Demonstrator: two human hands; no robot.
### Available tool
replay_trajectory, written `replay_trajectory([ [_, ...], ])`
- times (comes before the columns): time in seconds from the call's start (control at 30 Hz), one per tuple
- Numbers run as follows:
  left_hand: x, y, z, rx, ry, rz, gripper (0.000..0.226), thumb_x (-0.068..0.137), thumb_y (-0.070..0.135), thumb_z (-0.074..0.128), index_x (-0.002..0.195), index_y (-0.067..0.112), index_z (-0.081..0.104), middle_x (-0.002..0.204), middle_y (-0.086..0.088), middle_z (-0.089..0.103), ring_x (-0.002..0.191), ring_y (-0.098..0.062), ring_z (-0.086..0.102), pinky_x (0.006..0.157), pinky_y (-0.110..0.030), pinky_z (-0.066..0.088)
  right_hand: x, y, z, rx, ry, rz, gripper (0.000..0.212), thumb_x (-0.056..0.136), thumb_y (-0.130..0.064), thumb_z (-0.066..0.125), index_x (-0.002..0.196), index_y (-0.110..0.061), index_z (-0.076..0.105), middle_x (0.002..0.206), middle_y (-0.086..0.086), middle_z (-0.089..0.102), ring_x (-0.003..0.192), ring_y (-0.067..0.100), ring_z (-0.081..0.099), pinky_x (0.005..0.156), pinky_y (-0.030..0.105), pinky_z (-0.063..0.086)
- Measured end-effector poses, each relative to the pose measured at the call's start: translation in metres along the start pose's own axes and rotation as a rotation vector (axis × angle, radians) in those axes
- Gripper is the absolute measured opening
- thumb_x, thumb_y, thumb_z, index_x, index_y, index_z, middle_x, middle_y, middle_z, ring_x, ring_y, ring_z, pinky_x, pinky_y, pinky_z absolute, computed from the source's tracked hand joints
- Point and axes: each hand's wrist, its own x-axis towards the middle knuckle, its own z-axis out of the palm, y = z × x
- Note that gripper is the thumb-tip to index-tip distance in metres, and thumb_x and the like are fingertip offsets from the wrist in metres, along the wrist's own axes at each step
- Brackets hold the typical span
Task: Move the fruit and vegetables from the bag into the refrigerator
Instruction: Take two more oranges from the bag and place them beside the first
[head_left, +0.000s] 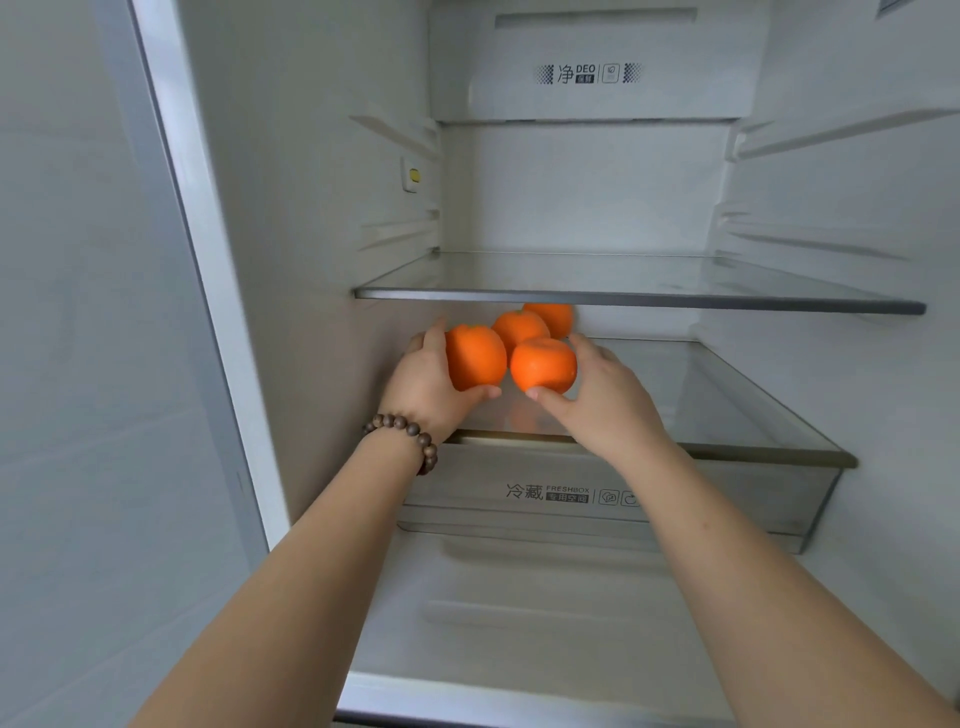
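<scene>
Inside the white open refrigerator (322, 218), four round orange fruits sit near the front left corner of the lower glass shelf (727, 415), just above the clear crisper drawer (727, 499). The left hand (426, 382) curls round the leftmost orange (475, 356); the right hand (605, 397) pinches the front orange (544, 364). Both seem set down close against the two behind (519, 325), likely to stop rolling. The bag is out of view.

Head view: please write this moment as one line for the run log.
left hand: holds left orange | right hand: holds right orange | two oranges behind | place: lower glass shelf
</scene>
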Motion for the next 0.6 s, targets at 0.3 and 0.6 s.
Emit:
replay_trajectory([
  [0.3, -0.051, 0.006, 0.0, 0.104, 0.11, 0.049, 0.077, 0.088, 0.053, 0.05, 0.147, 0.011, 0.025, 0.147, -0.012, 0.038, 0.138, -0.03, 0.03, 0.111, -0.043, 0.03, -0.047, -0.004, -0.002, -0.12, 0.132, -0.097, 0.068, 0.088, -0.046, 0.052, 0.142, -0.01, 0.031, 0.15, 0.013, 0.032, 0.14, 0.029, 0.024, 0.114, 0.042, 0.024],
  [0.6, -0.136, 0.013, 0.0, 0.294, 0.072, -0.023, 0.079, 0.092, 0.057, 0.035, 0.15, 0.011, 0.011, 0.158, -0.007, 0.016, 0.146, -0.02, 0.009, 0.119, -0.037, 0.009, -0.117, -0.01, 0.005, -0.005, 0.116, -0.126, 0.065, 0.091, -0.037, 0.052, 0.143, -0.005, 0.031, 0.154, 0.016, 0.02, 0.145, 0.028, 0.011, 0.118, 0.041, 0.01],
])
